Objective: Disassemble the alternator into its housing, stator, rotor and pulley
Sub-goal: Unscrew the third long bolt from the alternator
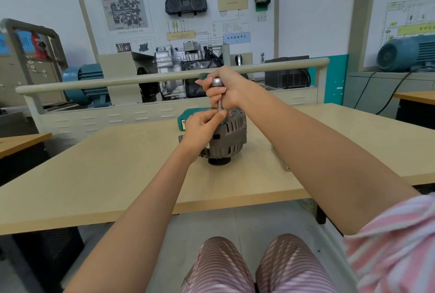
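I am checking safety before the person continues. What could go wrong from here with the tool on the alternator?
1. The alternator stands unclamped on its narrow end on the table; a hard turn might tip it.
2. The left hand pinches right at the tip of the ratchet tool; a slip could catch those fingers.
3. The right hand grips high, so the tool may lean off.
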`<state>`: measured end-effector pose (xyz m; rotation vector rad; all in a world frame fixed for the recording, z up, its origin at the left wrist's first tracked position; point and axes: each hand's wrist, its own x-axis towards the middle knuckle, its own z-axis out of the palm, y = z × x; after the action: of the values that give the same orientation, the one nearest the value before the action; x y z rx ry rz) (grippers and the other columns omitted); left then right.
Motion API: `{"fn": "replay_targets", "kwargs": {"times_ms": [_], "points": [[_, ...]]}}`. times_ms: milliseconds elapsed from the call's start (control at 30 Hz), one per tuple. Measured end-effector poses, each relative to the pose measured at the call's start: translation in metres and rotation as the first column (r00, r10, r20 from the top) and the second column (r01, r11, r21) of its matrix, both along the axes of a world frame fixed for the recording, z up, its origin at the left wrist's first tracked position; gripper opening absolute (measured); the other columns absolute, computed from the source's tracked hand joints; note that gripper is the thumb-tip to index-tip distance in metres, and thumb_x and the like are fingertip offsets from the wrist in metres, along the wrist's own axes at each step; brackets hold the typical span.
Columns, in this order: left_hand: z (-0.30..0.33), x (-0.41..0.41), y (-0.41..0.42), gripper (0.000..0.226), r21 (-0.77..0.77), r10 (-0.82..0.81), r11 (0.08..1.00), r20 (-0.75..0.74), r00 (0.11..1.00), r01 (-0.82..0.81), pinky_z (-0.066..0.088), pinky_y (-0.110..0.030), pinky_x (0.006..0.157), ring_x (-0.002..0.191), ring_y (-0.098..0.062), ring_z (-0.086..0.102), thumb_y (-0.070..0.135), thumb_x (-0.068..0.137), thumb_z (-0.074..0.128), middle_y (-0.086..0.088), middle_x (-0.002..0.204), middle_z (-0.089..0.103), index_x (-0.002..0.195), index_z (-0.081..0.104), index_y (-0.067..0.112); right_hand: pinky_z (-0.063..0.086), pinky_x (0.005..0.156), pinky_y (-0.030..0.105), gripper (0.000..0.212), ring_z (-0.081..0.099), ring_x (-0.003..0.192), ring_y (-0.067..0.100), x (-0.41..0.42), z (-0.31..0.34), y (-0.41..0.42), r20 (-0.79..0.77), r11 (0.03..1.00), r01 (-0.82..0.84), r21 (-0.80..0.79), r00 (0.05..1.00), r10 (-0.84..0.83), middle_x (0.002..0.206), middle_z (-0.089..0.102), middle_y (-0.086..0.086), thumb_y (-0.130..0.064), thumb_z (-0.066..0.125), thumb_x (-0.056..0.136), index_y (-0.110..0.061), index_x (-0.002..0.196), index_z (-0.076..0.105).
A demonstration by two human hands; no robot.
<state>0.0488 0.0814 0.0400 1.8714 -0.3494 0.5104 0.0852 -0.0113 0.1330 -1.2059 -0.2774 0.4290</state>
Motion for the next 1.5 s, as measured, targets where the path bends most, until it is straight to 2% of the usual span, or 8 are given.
{"fn": "replay_targets", "kwargs": {"times_ms": [167,300,567,800,1067,1300,1400,1500], "points": [[-0.001,0.0,-0.001,0.017,-0.017,0.001,1.0,0.025,1.0,-0.001,0.049,-0.046,0.092,0.1,-0.026,0.064,0.026,0.096,0.056,-0.007,0.101,0.073,0.097,0.073,0.023,0.02,0.036,0.017,0.026,0.025,0.03,0.006,-0.003,-0.004,0.014,-0.01,0.92,0.382,0.092,0.924,-0.383,0.056,0.049,-0.003,-0.018,0.032,0.098,-0.011,0.078,0.048],[-0.002,0.002,-0.003,0.028,-0.017,0.035,0.999,0.023,0.999,-0.035,0.043,-0.039,0.073,0.078,-0.024,0.055,0.019,0.097,0.053,-0.013,0.082,0.066,0.073,0.068,0.024,0.039,0.051,0.023,0.034,0.047,0.063,0.015,-0.004,-0.01,0.027,-0.057,0.628,0.725,0.283,0.666,-0.744,0.087,0.049,0.006,-0.008,0.038,0.098,-0.008,0.132,0.032],[0.0,0.0,-0.002,0.033,-0.008,0.018,1.0,-0.003,1.0,-0.018,0.044,-0.047,0.082,0.088,-0.028,0.058,0.029,0.097,0.054,-0.024,0.101,0.067,0.099,0.067,-0.001,0.016,0.036,0.017,0.033,0.022,0.027,0.006,-0.005,0.002,0.017,-0.002,0.941,0.337,0.015,0.942,-0.337,0.055,0.042,-0.005,-0.02,0.031,0.099,-0.011,0.071,0.046],[0.0,0.001,0.0,0.026,0.02,0.009,1.0,-0.023,1.0,-0.009,0.046,-0.051,0.094,0.105,-0.032,0.061,0.033,0.097,0.054,-0.013,0.104,0.071,0.1,0.072,0.015,0.017,0.035,0.016,0.022,0.021,0.027,0.004,-0.003,0.003,0.002,-0.016,0.998,0.043,-0.052,0.999,-0.044,0.042,0.043,-0.009,-0.008,0.032,0.093,-0.004,0.09,0.054],[0.0,0.001,-0.001,0.015,0.002,0.03,1.0,0.007,1.0,-0.03,0.05,-0.048,0.092,0.101,-0.026,0.064,0.03,0.095,0.057,-0.006,0.101,0.073,0.098,0.071,0.028,0.016,0.034,0.016,0.031,0.022,0.031,0.006,-0.004,-0.004,0.014,-0.035,0.91,0.398,0.115,0.917,-0.397,0.058,0.044,-0.005,-0.02,0.034,0.098,-0.012,0.072,0.048],[-0.001,0.002,-0.002,0.029,-0.02,0.073,0.997,-0.02,0.997,-0.074,0.047,-0.04,0.076,0.081,-0.023,0.057,0.015,0.095,0.054,-0.008,0.079,0.066,0.069,0.064,0.024,0.035,0.049,0.02,0.027,0.046,0.059,0.011,-0.004,-0.009,0.031,-0.108,0.589,0.727,0.352,0.657,-0.746,0.073,0.046,0.001,-0.012,0.035,0.1,-0.001,0.125,0.035],[0.0,0.002,-0.001,0.02,-0.003,0.041,0.999,-0.032,0.999,-0.041,0.05,-0.047,0.084,0.091,-0.034,0.062,0.022,0.097,0.054,-0.017,0.093,0.07,0.086,0.07,0.015,0.046,0.061,0.024,0.026,0.055,0.072,0.011,-0.006,-0.001,0.03,-0.192,0.688,0.587,0.427,0.802,-0.566,0.087,0.053,-0.005,-0.014,0.033,0.099,-0.017,0.124,0.04],[0.002,0.003,0.001,0.023,0.014,0.004,1.0,-0.045,0.999,-0.003,0.049,-0.047,0.088,0.095,-0.027,0.062,0.029,0.097,0.053,-0.011,0.1,0.07,0.1,0.07,0.014,0.023,0.034,0.018,0.021,0.029,0.039,0.008,-0.004,-0.001,0.023,-0.049,0.853,0.511,0.107,0.859,-0.509,0.064,0.044,-0.003,-0.019,0.034,0.098,-0.013,0.082,0.048]]}}
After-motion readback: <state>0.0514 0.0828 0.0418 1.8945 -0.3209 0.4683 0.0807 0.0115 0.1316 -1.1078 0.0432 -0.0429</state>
